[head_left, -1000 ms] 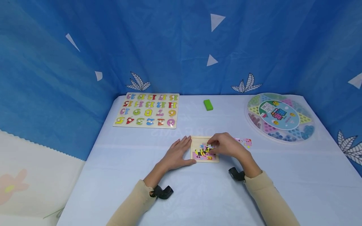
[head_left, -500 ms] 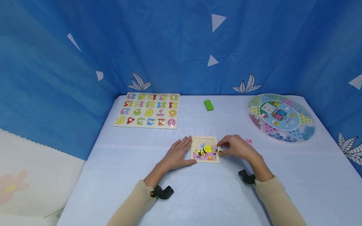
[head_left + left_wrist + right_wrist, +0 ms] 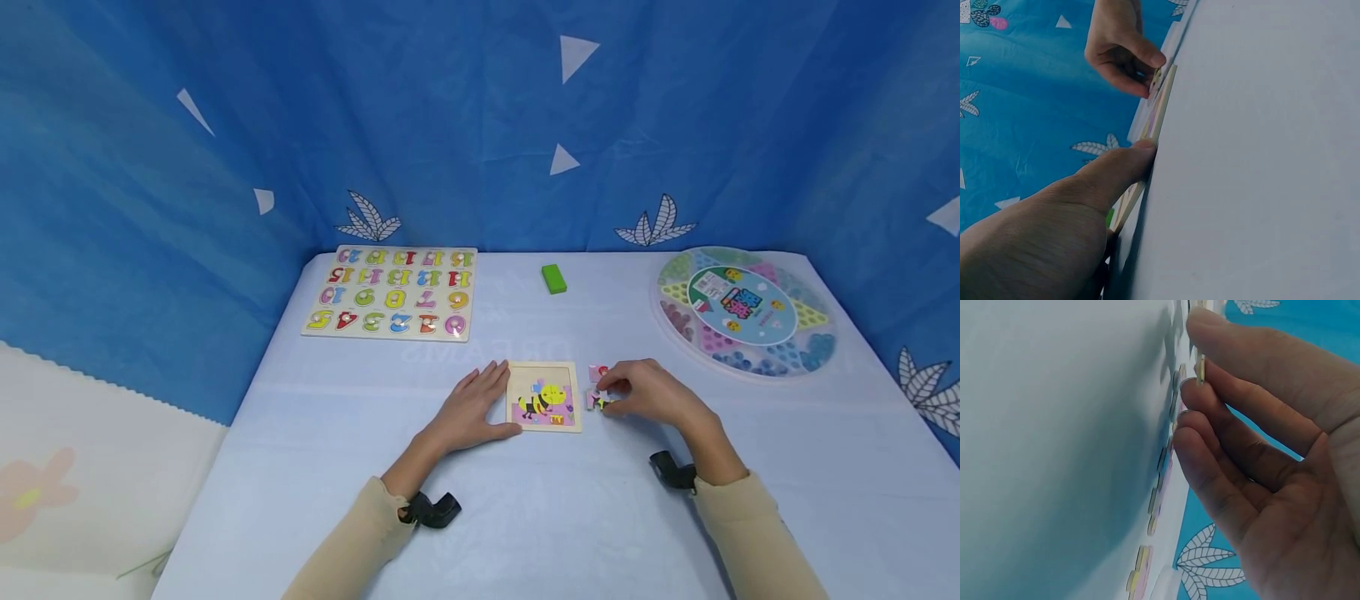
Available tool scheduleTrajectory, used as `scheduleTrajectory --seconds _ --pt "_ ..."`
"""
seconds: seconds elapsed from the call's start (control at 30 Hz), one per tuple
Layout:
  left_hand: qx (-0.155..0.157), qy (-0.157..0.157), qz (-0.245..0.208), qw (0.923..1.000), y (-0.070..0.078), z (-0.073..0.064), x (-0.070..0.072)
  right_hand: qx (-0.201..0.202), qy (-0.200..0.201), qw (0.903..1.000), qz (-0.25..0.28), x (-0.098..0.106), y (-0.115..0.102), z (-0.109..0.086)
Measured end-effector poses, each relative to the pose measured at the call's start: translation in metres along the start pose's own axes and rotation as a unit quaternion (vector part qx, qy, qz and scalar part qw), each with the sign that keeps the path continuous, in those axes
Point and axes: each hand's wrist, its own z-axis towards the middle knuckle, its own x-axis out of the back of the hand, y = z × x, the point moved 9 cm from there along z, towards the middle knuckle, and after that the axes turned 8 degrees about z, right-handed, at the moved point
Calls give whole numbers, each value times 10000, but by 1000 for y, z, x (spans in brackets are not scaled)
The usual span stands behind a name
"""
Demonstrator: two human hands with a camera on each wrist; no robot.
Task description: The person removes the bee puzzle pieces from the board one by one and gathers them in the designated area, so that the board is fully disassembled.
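Note:
A small wooden puzzle tray (image 3: pixel 538 364) lies mid-table, with joined pieces forming part of a bee picture (image 3: pixel 536 406) and bare wood at its top and left. My left hand (image 3: pixel 468 412) rests along the tray's left side with fingers extended, and its thumb touches the near-left corner. Just right of the tray, my right hand (image 3: pixel 651 396) pinches a pink, yellow and black puzzle piece (image 3: pixel 596 400) between thumb and fingertips. The right wrist view shows that piece (image 3: pixel 1200 370) edge-on, off the table. Another pink piece (image 3: pixel 597 372) lies beside the fingers. Several loose pieces (image 3: pixel 1141 569) show below the hand.
A number puzzle board (image 3: pixel 386 293) sits at the back left. A green block (image 3: pixel 553 279) lies at the back middle. A round clear bead case (image 3: pixel 742 304) occupies the back right. Blue curtain (image 3: pixel 480 125) hangs behind the table.
My right hand has lifted a puzzle piece out of the tray and carried it to the right, past the tray's edge. My left hand stays in place.

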Motion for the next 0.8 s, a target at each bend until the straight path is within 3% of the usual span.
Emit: scheduleTrajectory --seconds 0.8 --pt "45 -30 113 9999 -2 1 -2 -358 -76 9993 49 -1 11 1"
